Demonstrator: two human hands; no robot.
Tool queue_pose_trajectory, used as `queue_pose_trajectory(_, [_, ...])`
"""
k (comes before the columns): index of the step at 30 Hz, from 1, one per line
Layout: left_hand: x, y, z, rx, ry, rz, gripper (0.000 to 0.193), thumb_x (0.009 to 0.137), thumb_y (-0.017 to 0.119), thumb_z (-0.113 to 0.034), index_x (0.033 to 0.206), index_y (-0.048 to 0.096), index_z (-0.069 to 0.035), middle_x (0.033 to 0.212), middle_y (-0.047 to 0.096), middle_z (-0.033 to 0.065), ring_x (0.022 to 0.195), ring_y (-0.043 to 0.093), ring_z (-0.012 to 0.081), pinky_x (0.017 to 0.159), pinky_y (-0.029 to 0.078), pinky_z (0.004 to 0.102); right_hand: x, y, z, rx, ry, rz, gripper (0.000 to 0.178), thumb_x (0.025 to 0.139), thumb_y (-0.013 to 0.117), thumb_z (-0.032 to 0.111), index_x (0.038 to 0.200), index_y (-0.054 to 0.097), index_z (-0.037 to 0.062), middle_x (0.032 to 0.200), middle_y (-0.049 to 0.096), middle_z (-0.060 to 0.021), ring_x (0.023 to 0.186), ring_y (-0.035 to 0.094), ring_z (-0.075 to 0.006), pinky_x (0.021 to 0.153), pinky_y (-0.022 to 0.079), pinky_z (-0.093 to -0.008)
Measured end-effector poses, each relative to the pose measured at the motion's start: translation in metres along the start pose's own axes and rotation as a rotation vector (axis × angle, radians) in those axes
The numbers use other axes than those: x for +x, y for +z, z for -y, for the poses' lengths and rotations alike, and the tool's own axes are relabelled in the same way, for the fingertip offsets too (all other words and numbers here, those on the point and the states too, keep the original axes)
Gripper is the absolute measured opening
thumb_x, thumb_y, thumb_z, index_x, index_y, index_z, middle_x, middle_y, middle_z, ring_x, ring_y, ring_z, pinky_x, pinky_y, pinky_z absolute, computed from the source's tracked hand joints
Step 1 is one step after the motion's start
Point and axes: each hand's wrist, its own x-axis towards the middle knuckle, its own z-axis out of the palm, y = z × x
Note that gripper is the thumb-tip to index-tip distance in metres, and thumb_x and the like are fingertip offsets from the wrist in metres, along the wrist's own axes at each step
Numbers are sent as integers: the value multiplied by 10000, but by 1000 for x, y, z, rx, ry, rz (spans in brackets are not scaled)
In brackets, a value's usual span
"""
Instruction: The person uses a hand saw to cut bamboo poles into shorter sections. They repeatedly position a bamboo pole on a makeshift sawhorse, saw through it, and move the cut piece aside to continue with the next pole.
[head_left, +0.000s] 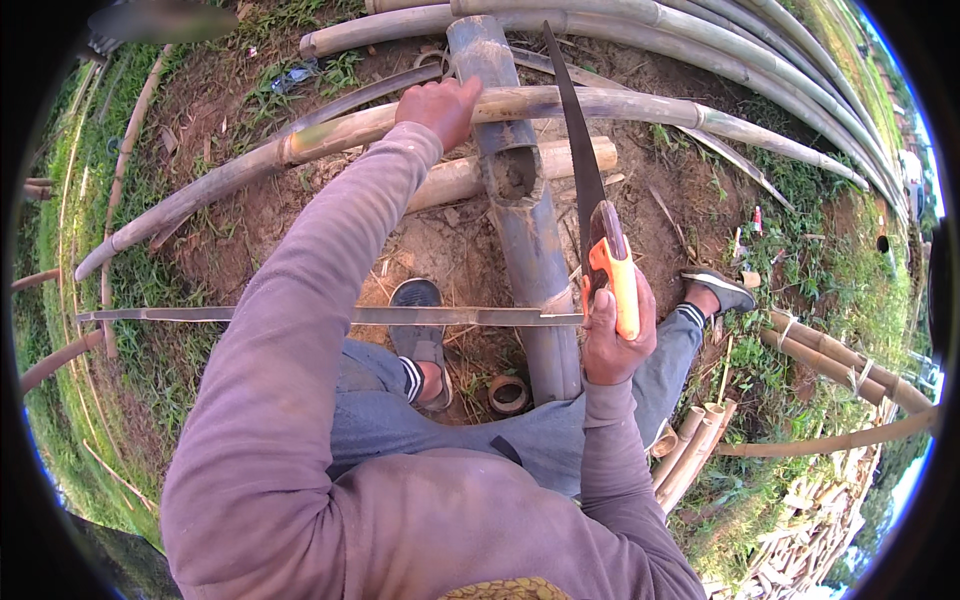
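Note:
In my right hand [618, 340] is a hand saw [615, 275] with an orange handle, its dark blade pointing up and away. A long thin flat strip [440, 316] runs leftward from my right thumb, passing beneath my left forearm; whether the thumb pinches it I cannot tell. My left hand [438, 108] is closed on a long bamboo pole [350, 130], its fingertips partly hidden. That pole lies across a thick grey tube-like pole [535, 250], which stretches from between my legs to the far side. A hollow opening shows in the thick pole's upper face, just nearer than the crossing.
A shorter round log [450, 183] lies crosswise under the thick pole. Several long bamboo poles [640, 40] are stacked at the far side. Near my feet sits a short bamboo ring [508, 394]. Cut bamboo pieces [692, 445] and tied poles [850, 365] lie right.

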Motion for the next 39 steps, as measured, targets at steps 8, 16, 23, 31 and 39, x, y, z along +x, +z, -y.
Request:
queue_pose_trajectory(8, [3, 2, -2, 29, -45, 37, 432, 905, 779, -267, 1275, 582, -164, 1175, 736, 118, 1093, 750, 351, 905, 611, 475, 16, 9, 4, 59, 56, 4, 449, 999, 757, 120, 1370, 624, -95, 1299, 715, -218, 1177, 715, -292, 1026, 542, -385])
queue_pose_trajectory(16, [2, 5, 2, 42, -34, 55, 446, 896, 802, -272, 1268, 581, -164, 1156, 739, 113, 1085, 750, 352, 895, 613, 477, -30, -30, 18, -73, -84, 28, 446, 999, 724, 69, 1377, 589, -124, 1295, 711, -264, 1177, 728, -325, 1038, 555, -408])
queue_pose_trajectory(23, [7, -8, -4, 33, -3, -2, 363, 927, 747, -228, 1262, 629, -154, 1143, 766, 142, 1061, 767, 349, 888, 615, 490, 90, 66, 7, 13, -233, -40, 412, 971, 771, 63, 1349, 648, -44, 1210, 734, -181, 1072, 742, -249, 947, 566, -357])
queue_pose_trajectory(31, [5, -17, 1, 16, -30, 103, 376, 911, 755, -234, 1256, 641, -138, 1146, 779, 163, 1081, 762, 377, 906, 616, 504, -44, -19, 14, 5, -66, 38, 478, 1019, 720, 112, 1400, 571, -134, 1321, 694, -260, 1170, 725, -309, 979, 599, -390])
queue_pose_trajectory(39, [13, -21, -5, -20, -36, 75, 377, 890, 769, -250, 1234, 663, -138, 1158, 779, 163, 1081, 758, 388, 927, 608, 500, 100, 66, 6, 28, -179, -44, 382, 979, 773, 89, 1319, 660, -43, 1154, 734, -181, 1028, 745, -268, 898, 571, -361])
